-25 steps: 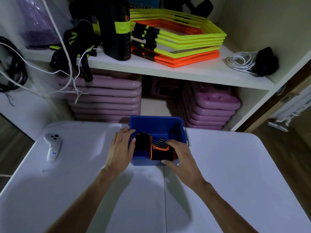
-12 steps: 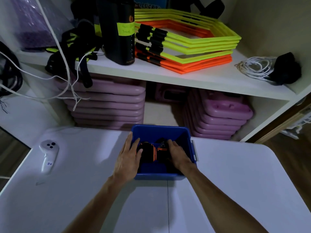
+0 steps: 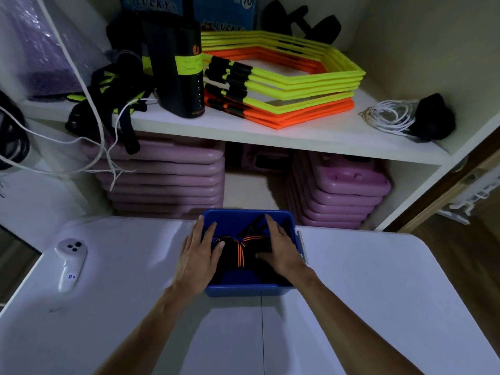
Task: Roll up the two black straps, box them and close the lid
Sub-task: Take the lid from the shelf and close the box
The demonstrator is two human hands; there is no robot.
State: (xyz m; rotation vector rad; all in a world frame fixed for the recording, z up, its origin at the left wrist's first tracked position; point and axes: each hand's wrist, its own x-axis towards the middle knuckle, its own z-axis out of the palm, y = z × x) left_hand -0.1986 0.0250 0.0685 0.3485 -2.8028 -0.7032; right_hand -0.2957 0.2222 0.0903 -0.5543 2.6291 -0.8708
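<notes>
A blue plastic box [image 3: 247,289] stands at the far edge of the white table. Two rolled black straps with orange trim [image 3: 239,254] lie inside it, side by side. My left hand [image 3: 197,253] lies flat over the box's left wall, its fingers straight and touching the left strap. My right hand [image 3: 281,251] presses down on the right strap with straight fingers inside the box. No lid is visible; a pale strip [image 3: 301,246] shows along the box's right side.
A white controller [image 3: 71,263] lies on the table [image 3: 378,293] at the left. Behind the table stands a white shelf unit [image 3: 243,131] with yellow and orange hexagon rings [image 3: 284,85], a black cylinder [image 3: 180,74], cables and stacked purple cases [image 3: 167,180].
My right hand lowered the second strap into the box and now presses it down. My left hand slid from the box's rim over its left wall. The view shifted downward.
</notes>
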